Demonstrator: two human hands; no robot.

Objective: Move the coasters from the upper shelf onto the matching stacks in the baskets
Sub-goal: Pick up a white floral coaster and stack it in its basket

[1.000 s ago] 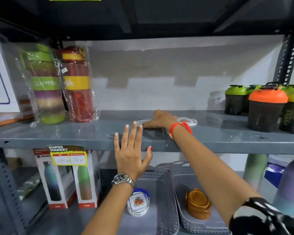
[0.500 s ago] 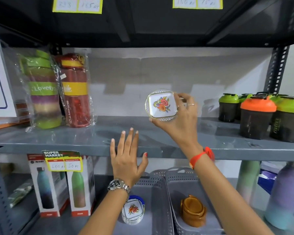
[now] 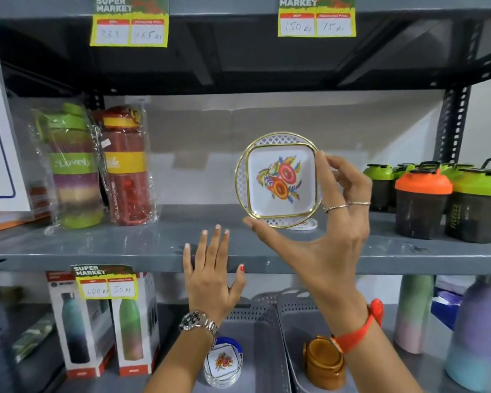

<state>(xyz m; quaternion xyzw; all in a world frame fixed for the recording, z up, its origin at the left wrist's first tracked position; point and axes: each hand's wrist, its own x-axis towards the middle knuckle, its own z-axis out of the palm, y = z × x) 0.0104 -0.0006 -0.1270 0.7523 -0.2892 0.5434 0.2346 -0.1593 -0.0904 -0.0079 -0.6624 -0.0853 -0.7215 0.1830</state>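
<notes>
Deliberately, my right hand (image 3: 335,236) pinched the floral coaster (image 3: 279,182) face-on above the upper shelf (image 3: 125,245), checking its pattern; left hand (image 3: 210,276) lay open, steadying.

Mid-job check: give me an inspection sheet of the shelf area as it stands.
Surface: grey upper shelf, one white coaster lying on it.
Job's things: floral coaster held upright above the shelf; matching floral stack in left basket; brown stack in right basket.
Clutter: wrapped bottles at left, shaker cups at right.
Hands: right hand grips the floral coaster; left hand open, empty, at the shelf edge.
Cables: nothing seen.
Surroundings: price tags above; boxed bottles below.
</notes>
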